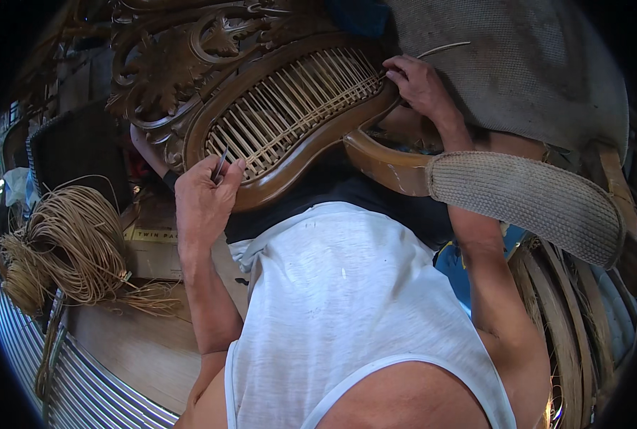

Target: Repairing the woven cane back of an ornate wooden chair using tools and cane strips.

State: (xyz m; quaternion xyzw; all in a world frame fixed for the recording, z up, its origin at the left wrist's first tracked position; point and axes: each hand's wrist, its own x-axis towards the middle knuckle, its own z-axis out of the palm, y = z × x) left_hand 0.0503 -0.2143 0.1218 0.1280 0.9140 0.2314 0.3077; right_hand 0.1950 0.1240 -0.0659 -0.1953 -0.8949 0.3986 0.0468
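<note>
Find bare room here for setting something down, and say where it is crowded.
Bare: the brown board between the cane coil, left forearm and ribbed sheet. Crowded: the wooden chair frame, with cane strands, left hand and right hand; lower right, with long strips.

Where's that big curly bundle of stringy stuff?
In the head view, the coiled tan bundle is at the far left, beside the cardboard box and lower in the picture than the person's left hand.

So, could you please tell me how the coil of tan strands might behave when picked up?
The coil would probably flex, since its loops look thin. It may feel springy, as the loops curve smoothly. Loose strands trailing beside it might snag.
</note>
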